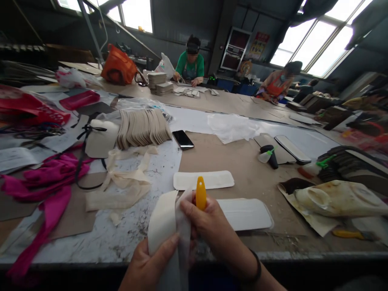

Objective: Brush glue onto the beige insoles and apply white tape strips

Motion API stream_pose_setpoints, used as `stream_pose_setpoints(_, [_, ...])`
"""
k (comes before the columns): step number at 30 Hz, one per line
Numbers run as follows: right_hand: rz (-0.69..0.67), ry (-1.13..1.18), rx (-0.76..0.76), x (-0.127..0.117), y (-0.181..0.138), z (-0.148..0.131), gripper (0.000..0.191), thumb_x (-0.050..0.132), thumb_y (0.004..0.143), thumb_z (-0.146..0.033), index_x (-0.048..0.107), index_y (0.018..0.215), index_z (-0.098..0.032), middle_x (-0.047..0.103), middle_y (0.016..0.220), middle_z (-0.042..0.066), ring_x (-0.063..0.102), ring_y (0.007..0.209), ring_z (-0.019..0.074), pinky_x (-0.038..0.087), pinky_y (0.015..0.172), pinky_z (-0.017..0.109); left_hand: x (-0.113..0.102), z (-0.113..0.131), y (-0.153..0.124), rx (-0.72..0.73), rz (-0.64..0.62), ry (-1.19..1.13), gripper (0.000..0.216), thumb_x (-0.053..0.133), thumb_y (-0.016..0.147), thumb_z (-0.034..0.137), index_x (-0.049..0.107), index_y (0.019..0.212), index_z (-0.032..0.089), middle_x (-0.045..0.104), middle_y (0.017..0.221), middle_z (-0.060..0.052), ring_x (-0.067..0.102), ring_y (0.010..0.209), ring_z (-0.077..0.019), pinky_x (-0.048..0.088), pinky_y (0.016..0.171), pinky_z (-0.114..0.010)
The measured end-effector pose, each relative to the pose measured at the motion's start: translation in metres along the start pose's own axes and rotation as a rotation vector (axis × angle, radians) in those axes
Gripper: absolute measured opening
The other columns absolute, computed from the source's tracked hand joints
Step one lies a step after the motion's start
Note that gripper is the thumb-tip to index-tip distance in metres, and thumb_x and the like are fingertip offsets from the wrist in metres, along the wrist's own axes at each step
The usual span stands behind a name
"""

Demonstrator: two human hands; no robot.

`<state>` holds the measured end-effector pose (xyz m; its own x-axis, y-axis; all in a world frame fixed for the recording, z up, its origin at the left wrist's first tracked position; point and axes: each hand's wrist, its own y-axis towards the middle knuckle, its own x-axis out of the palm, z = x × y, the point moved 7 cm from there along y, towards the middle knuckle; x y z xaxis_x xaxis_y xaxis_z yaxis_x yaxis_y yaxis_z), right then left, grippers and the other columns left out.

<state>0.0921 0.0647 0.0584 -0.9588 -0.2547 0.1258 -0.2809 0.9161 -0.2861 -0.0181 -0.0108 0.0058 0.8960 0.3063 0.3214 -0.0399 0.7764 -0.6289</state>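
Observation:
My left hand (154, 258) is closed around a long off-white panel (162, 214), held bent and upright at the table's front edge. The thumb presses on its face. My right hand (209, 226) grips a tool by its yellow handle (200, 194), which has a hole at the top; its working end is hidden. Those same right fingers pinch a thin, translucent white sheet (184, 218) along the panel's right side. Behind my hands lies a white rounded strip (203, 180). A second white rounded panel (247, 214) rests just right of my right hand.
Stacked beige pieces (144, 128) and a black phone (183, 139) lie beyond. Magenta cloth (51, 182) is at left. To the right are a stained plastic container (342, 198), a yellow-handled brush (351, 234) and small bottles (268, 155). Other people (190, 64) work across the table.

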Motion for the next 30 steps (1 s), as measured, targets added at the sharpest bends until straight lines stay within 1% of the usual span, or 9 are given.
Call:
stream_pose_setpoints(2, [0.083,-0.041,-0.054,-0.023,-0.011,-0.016,0.044,0.067,0.072,-0.061,0.049,0.071,-0.021,0.044,0.048,-0.008,0.036,0.039,0.0068,0.029,0.038,0.018,-0.004,-0.003,0.005,0.003,0.013,-0.046,0.062,0.089,0.048,0.054,0.073,0.094,0.016,0.077,0.074,-0.009,0.068,0.063,-0.0224,0.055,0.059,-0.029])
stream_pose_setpoints(4, [0.196,-0.156,-0.1,-0.058,-0.027,-0.034,0.043,0.068,0.072,-0.059,0.05,0.068,-0.021,0.044,0.05,-0.007,0.037,0.042,0.0076,0.032,0.041,0.019,-0.008,-0.002,0.012,0.054,0.036,-0.064,0.065,0.088,0.051,0.051,0.068,0.103,0.016,0.075,0.073,-0.005,0.068,0.066,-0.0204,0.055,0.065,-0.028])
stream_pose_setpoints(6, [0.249,-0.326,-0.105,-0.089,-0.043,-0.047,0.039,0.07,0.071,-0.055,0.054,0.066,-0.02,0.044,0.053,-0.006,0.038,0.045,0.009,0.034,0.042,0.02,-0.01,0.0,0.02,0.139,0.063,-0.037,0.057,0.084,0.058,0.05,0.066,0.099,0.015,0.068,0.061,0.001,0.064,0.061,-0.0171,0.053,0.064,-0.027])
stream_pose_setpoints(8, [0.212,-0.479,-0.058,-0.108,-0.051,-0.048,0.033,0.07,0.071,-0.051,0.059,0.065,-0.02,0.047,0.056,-0.004,0.041,0.05,0.0108,0.037,0.046,0.021,-0.007,0.0,0.027,0.189,0.085,0.037,0.047,0.079,0.062,0.048,0.066,0.092,0.014,0.058,0.05,0.006,0.057,0.051,-0.0142,0.049,0.057,-0.026])
stream_pose_setpoints(9, [0.16,-0.532,-0.025,-0.112,-0.052,-0.044,0.031,0.068,0.072,-0.049,0.06,0.064,-0.02,0.049,0.057,-0.004,0.042,0.051,0.0113,0.038,0.048,0.022,-0.004,-0.001,0.03,0.19,0.085,0.074,0.044,0.078,0.062,0.047,0.066,0.089,0.014,0.056,0.047,0.006,0.055,0.048,-0.014,0.047,0.055,-0.026])
stream_pose_setpoints(13, [-0.124,-0.613,0.101,-0.099,-0.034,-0.01,0.027,0.057,0.079,-0.042,0.063,0.066,-0.019,0.047,0.055,-0.005,0.038,0.052,0.0107,0.034,0.051,0.022,0.008,-0.001,0.038,0.17,0.077,0.242,0.039,0.076,0.06,0.046,0.065,0.082,0.016,0.059,0.047,0.004,0.056,0.05,-0.0167,0.044,0.055,-0.028])
stream_pose_setpoints(17, [-0.289,-0.724,0.176,-0.085,-0.005,0.012,0.026,0.056,0.079,-0.033,0.056,0.058,-0.019,0.039,0.051,-0.007,0.032,0.051,0.0087,0.026,0.047,0.02,0.012,0.01,0.04,0.18,0.112,0.352,0.035,0.076,0.055,0.042,0.064,0.077,0.017,0.06,0.048,0.003,0.053,0.05,-0.0163,0.042,0.053,-0.027])
stream_pose_setpoints(22, [-0.289,-0.98,0.221,-0.089,0.013,0.01,0.029,0.059,0.079,-0.029,0.05,0.053,-0.02,0.04,0.047,-0.007,0.034,0.045,0.0085,0.022,0.043,0.021,0.012,0.016,0.044,0.21,0.164,0.332,0.032,0.076,0.051,0.038,0.065,0.072,0.017,0.059,0.051,0.004,0.05,0.047,-0.0141,0.042,0.05,-0.027])
stream_pose_setpoints(30, [-0.247,-1.024,0.173,-0.091,0.019,0.008,0.025,0.062,0.078,-0.026,0.06,0.054,-0.019,0.045,0.047,-0.006,0.037,0.045,0.0096,0.023,0.045,0.022,0.01,0.012,0.047,0.186,0.204,0.341,0.031,0.075,0.049,0.04,0.065,0.069,0.019,0.06,0.052,0.003,0.052,0.046,-0.0159,0.044,0.049,-0.029])
